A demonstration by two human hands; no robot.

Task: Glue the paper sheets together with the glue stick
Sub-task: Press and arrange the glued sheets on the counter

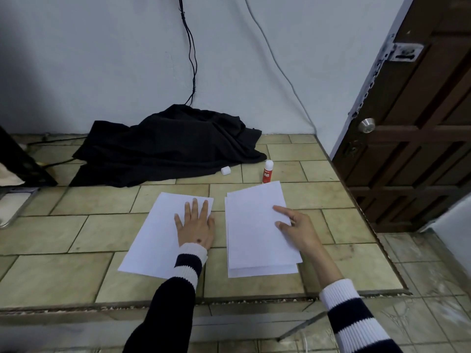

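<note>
White single sheet (pixel 155 235) pinned flat under open left hand (pixel 195 225), loose stack (pixel 257 230) touched by spread right hand (pixel 295 226) gripping nothing, uncapped glue stick (pixel 267 171) upright just beyond; best squaring edges before pressing outward.

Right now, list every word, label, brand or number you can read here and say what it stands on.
Glue stick: white lettering on its red label, too small and blurred to read.
Single paper sheet under the left hand: blank, no text.
Paper stack under the right hand: blank, no text.
White cap: no marking visible.
Nothing else bears readable text.
</note>
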